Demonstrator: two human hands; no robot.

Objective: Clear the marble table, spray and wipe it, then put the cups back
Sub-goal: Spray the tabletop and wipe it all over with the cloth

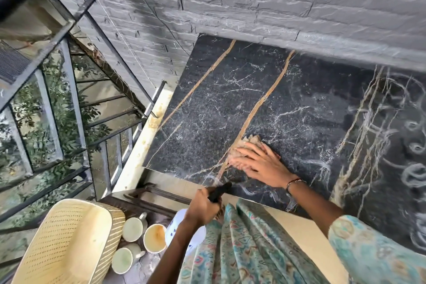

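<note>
Three cups [136,240] stand off the table, on the floor beside a yellow chair [69,242], low left of the person. Marble table [230,99]: bare, near front edge under wiping. Right hand [258,161]: fingers spread, pressed flat on a beige cloth [250,140], which lies toward the table's left half. Left hand [202,205]: fist closed round the spray bottle [184,230], nozzle pointing at the cloth; this hand is nearer the cups

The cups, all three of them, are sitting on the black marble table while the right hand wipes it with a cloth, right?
Not quite. The head view shows the three cups on the floor beside the chair, not on the marble table. The rest is right: the right hand presses a cloth on the table.
</note>
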